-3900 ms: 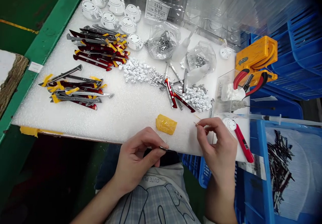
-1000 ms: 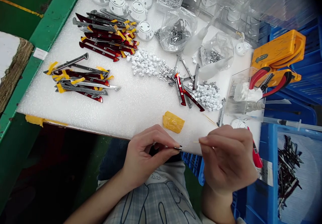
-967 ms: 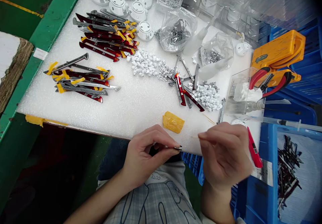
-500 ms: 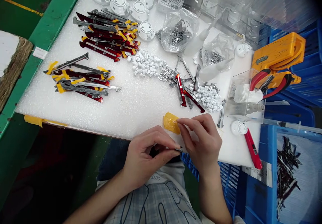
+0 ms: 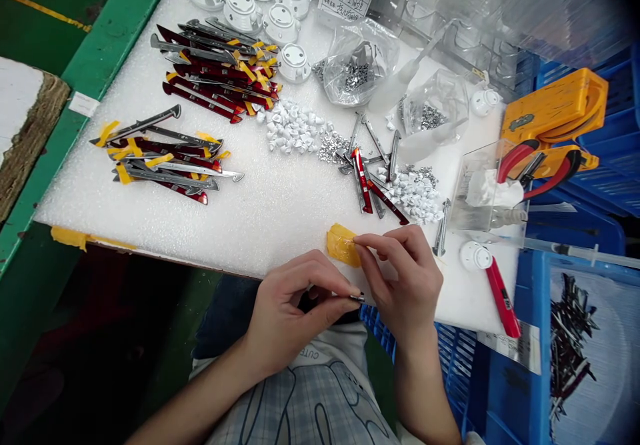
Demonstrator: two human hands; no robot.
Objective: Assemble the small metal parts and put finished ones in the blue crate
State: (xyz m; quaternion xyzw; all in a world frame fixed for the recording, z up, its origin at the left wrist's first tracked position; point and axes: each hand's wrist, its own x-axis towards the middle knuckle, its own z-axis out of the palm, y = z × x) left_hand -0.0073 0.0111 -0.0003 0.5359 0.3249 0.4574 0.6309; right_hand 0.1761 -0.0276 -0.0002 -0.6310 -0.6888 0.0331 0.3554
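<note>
My left hand is closed in a pinch on a small dark metal piece. Only its tip shows past the thumb and forefinger. My right hand has thumb and forefinger pressed together at the edge of a yellow tape patch on the white foam mat. Whatever lies between those fingertips is too small to make out. Just beyond the hands lie loose red and grey blade-shaped parts, beside a heap of small white pieces.
Taped blade-shaped parts lie in two piles, a near pile and a far pile. White pot-shaped pieces stand behind. At right are a yellow tape dispenser, red-handled pliers, a red cutter and a blue crate.
The view has shifted slightly, so the table appears a little further right. Both hands keep nearly the same pose, with the right fingertips still at the yellow tape patch.
</note>
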